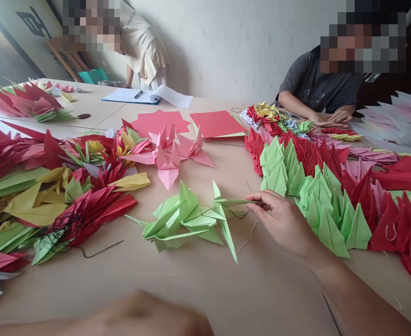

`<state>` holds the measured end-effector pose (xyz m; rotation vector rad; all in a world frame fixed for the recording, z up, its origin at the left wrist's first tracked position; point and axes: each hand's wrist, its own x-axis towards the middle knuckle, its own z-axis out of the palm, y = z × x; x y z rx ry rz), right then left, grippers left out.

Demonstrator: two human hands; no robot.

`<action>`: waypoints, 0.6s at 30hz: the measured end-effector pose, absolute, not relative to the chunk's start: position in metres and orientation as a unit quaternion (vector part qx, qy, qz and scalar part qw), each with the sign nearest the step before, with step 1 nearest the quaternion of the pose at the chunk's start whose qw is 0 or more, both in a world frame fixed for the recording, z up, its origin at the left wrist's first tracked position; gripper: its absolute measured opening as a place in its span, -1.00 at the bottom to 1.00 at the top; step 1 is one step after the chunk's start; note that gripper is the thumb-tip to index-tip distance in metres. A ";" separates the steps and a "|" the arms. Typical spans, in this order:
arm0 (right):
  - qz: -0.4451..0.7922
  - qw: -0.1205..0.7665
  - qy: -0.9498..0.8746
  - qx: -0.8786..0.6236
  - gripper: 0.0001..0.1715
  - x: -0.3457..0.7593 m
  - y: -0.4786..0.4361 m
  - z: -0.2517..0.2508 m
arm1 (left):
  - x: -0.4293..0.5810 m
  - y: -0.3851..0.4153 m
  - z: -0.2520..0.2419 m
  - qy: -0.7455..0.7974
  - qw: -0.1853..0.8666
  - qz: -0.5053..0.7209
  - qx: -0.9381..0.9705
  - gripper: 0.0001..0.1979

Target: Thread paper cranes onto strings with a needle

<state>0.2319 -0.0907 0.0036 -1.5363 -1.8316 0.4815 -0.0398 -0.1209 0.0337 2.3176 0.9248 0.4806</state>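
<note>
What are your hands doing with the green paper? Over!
Right hand pinching green folded paper. Left hand blurred, low in view, grip unclear. More green papers on the table; pink folded papers just beyond.

Shows a bare right hand [285, 226], with thin fingers [268, 197] and a thumb [260, 213], then a bare wrist [317, 261] and a smooth, bare right arm [362, 294], getting wider farther down. Shows a bare left hand [152, 315] too (all blurry, so hard to make out well), like a soft, round lump, with a bare left arm [40, 328] behind.
</note>
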 end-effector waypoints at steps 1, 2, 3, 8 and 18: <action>0.189 0.344 -0.703 -0.593 -0.83 0.232 -0.092 0.004 | -0.045 -0.116 0.040 0.355 0.281 0.190 0.871 -0.55; 0.192 0.347 -0.699 -0.595 -0.84 0.233 -0.094 0.004 | -0.053 -0.111 0.045 0.362 0.267 0.200 0.871 -0.59; 0.193 0.350 -0.695 -0.598 -0.84 0.234 -0.095 0.003 | -0.062 -0.106 0.047 0.374 0.240 0.213 0.870 -0.62; 0.179 0.376 -0.690 -0.592 -0.85 0.245 -0.102 0.000 | -0.081 -0.088 0.031 0.442 0.124 0.141 0.877 -0.44; 0.105 0.372 -0.704 -0.595 -0.91 0.269 -0.099 0.002 | -0.079 -0.073 0.011 0.499 0.173 0.093 0.844 -0.71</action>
